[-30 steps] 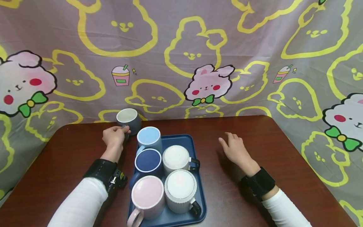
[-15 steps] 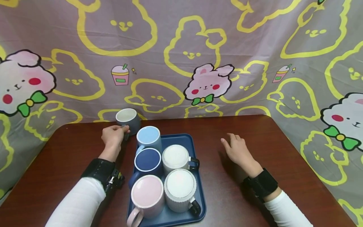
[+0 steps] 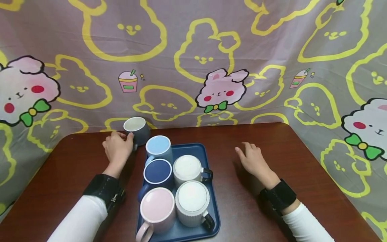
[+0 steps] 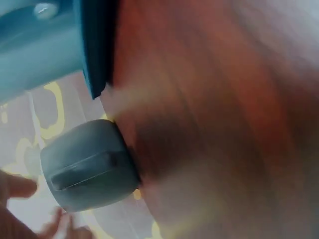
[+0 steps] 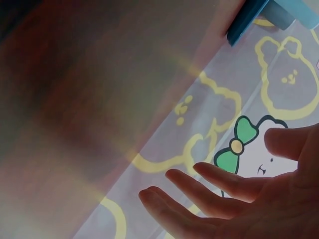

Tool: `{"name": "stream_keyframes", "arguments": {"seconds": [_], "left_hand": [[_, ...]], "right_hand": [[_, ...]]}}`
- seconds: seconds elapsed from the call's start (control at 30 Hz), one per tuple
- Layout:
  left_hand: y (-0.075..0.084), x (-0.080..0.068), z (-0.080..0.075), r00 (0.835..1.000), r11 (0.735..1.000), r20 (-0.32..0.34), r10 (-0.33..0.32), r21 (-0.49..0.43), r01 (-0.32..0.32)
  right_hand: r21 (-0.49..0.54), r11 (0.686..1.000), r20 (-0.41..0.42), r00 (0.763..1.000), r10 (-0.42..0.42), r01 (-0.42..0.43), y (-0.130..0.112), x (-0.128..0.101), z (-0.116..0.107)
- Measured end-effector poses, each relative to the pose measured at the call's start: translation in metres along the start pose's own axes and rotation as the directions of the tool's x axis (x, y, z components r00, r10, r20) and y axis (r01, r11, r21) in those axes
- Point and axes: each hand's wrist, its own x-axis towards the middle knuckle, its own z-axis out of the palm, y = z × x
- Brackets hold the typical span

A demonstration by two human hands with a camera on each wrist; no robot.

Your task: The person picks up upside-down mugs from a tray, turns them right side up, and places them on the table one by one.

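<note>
- Head view: the grey mug (image 3: 136,129) stands on the table (image 3: 272,151) at its far edge, just left of the tray's (image 3: 211,188) far left corner and close to the printed backdrop (image 3: 193,60).
- The left hand (image 3: 118,149) lies just near and left of the grey mug, fingertips at its side by the handle. The fingers look loosely bent; whether they actually pinch the handle cannot be told.
- In the left wrist view the grey mug (image 4: 89,167) shows blurred, with fingertips (image 4: 20,186) at its left and the tray corner (image 4: 97,50) above it.
- The right hand (image 3: 252,161) rests on the table well right of the tray, far from the grey mug, fingers spread and relaxed, holding nothing.
- The right wrist view shows that right hand (image 5: 239,199) with straight, parted fingers.
- Five mugs stand on the tray: light blue (image 3: 158,148), navy (image 3: 157,173), pink (image 3: 157,208), and two white (image 3: 187,169) ones.
</note>
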Motion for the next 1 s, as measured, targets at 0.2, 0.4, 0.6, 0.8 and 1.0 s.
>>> {"name": "stream_keyframes", "arguments": {"seconds": [0.2, 0.4, 0.6, 0.8, 1.0], "left_hand": [[0.003, -0.014, -0.007, 0.956, 0.955, -0.137, 0.26, -0.11, -0.276], [0.01, -0.032, -0.018, 0.946, 0.948, 0.061, 0.317, -0.042, -0.315], [0.019, -0.044, -0.032, 0.885, 0.981, 0.444, 0.136, 0.065, -0.183], [0.026, -0.047, -0.037, 0.788, 0.994, 0.615, 0.03, 0.068, -0.09], [0.03, -0.053, -0.039, 0.754, 0.995, 0.656, 0.034, 0.048, -0.086]], "right_hand": [[0.02, 1.0, 0.008, 1.0, -0.018, 0.018, -0.007, 0.005, 0.003], [0.031, 0.999, 0.012, 1.0, -0.019, 0.019, -0.014, 0.01, 0.007], [0.043, 0.999, 0.029, 0.999, -0.021, 0.02, -0.022, 0.013, 0.012], [0.04, 0.999, 0.027, 0.999, -0.028, 0.027, -0.029, 0.016, 0.019], [0.046, 0.998, 0.024, 0.999, -0.04, 0.039, -0.036, 0.019, 0.023]]}}
